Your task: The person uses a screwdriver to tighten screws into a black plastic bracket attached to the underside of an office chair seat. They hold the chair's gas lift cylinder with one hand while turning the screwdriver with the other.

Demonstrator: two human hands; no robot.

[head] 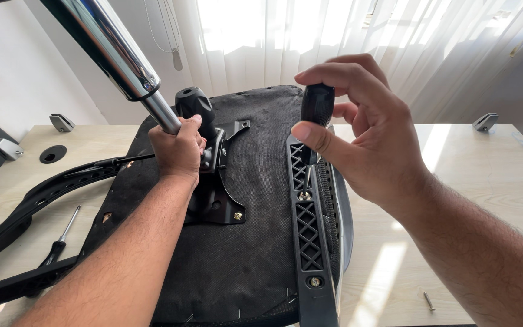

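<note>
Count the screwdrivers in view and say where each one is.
2. One screwdriver is upright in the right hand; a second screwdriver lies on the table, left. Others may be hidden.

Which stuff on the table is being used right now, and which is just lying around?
In use:
- right hand gripping the black screwdriver
- its tip on a screw in the armrest bracket
- left hand holding the chrome post
- upturned chair seat

Lying about:
- spare screwdriver
- loose screw
- other armrest
- metal clips
</note>
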